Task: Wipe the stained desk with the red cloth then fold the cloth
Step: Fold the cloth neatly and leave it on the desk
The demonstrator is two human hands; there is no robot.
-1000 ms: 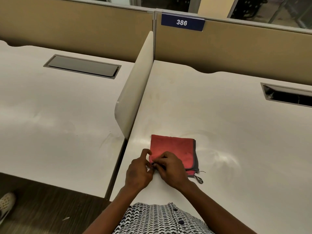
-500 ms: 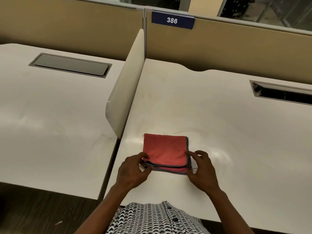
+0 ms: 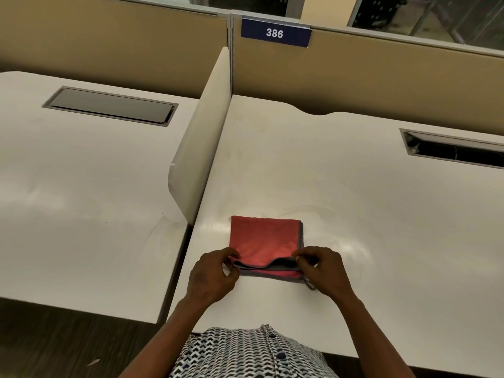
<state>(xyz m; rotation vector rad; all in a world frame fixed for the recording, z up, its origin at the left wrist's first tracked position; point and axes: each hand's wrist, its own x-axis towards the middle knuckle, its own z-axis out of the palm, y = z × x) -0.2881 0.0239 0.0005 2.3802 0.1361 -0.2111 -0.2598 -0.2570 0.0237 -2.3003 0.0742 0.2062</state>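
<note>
The red cloth with grey edging lies folded into a small square on the white desk, near its front left. My left hand pinches the near left corner of the top layers. My right hand pinches the near right corner. The top layers are lifted slightly at the near edge, so a gap shows between them and the bottom layers. A small grey loop sticks out under my right hand.
A cream divider panel stands along the desk's left side, with a second desk beyond it. A cable slot is cut in the desk at the back right. Tan partition walls with a blue sign 386 close off the back.
My hands were together at the cloth's near left corner; the right hand has slid to the near right corner. Both now pinch and lift the top layers' near edge.
</note>
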